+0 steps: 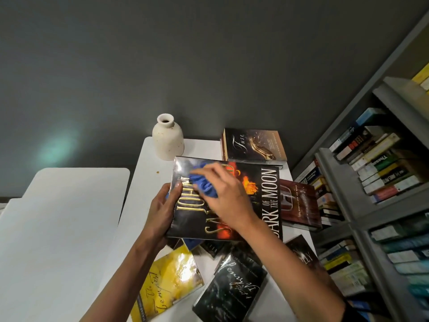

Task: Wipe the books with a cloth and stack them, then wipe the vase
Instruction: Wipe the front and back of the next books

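1. The book (267, 201) sits between the hands: left hand (162, 210) on its top edge, right hand (222, 194) on the cover.
2. The left hand clamps that edge, thumb on top. The right hand's fingers curl over a bunched cloth (204, 182), pressing it down.
3. The book is cover up, its long axis running from hand to hand.
4. The vase (167, 138) stands upright on the worktop (144, 182), just beyond the hands.

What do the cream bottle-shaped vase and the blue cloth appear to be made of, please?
The cream bottle-shaped vase looks like matte ceramic: dull surface, brown specks. The blue cloth seems soft fabric, possibly microfibre: it bunches in folds under the right hand.
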Tool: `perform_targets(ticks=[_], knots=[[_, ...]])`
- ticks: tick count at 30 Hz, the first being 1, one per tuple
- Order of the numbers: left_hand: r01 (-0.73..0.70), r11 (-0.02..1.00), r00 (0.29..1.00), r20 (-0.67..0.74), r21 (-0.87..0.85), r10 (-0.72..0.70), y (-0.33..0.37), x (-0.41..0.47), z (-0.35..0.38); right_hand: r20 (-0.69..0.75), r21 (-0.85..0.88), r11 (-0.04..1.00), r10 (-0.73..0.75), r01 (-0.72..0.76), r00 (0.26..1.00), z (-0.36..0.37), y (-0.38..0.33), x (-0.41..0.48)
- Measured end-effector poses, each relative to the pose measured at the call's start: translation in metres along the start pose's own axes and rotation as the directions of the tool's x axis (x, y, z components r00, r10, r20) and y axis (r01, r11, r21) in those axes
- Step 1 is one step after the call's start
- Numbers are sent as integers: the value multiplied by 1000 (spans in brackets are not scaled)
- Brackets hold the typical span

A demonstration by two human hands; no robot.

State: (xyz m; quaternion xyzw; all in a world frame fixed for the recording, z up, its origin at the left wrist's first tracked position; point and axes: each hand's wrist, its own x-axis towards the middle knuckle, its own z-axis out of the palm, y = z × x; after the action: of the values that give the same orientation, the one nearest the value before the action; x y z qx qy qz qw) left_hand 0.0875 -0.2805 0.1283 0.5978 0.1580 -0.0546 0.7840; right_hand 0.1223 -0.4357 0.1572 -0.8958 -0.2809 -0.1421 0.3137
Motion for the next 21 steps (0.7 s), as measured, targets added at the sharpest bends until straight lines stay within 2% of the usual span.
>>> perform_targets(ticks=[3,5,7,8,10,12,15,18,20,21], knots=[[-14,1000,999,-31,-10,13,-1,0,-4,119,80,995,-65,56,991,-5,-1,-41],[3,1000,999,-46,5,-2,-6,0,-6,131,62,994,-93,85,987,-12,6,-57],[6,999,999,-49,35,-5,-9,-1,-6,21,-40,997,-59,60,998,-21,26,-53],[1,999,999,-46,43,1,-10,-1,-6,-54,-88,996,1,-6,999,-25,37,-46],[-6,999,999,-38,42,7,-10,0,-4,-171,-106,978,162,-182,972,-32,52,-30],[-11,1000,1000,-24,21,12,-7,1,0,-199,-101,966,216,-239,956,-25,46,-20],[-30,1000,999,-16,-3,30,-1,3,3,-71,-63,996,57,-62,996,0,6,-27],[-42,999,999,-14,3,42,1,3,-1,109,29,995,-103,100,989,0,-11,-49],[-20,1000,999,-25,4,20,-3,3,-5,78,8,997,-72,72,994,-14,9,-49],[-14,1000,1000,-28,11,14,-3,3,-6,23,-14,1000,-9,9,1000,-21,23,-45]])
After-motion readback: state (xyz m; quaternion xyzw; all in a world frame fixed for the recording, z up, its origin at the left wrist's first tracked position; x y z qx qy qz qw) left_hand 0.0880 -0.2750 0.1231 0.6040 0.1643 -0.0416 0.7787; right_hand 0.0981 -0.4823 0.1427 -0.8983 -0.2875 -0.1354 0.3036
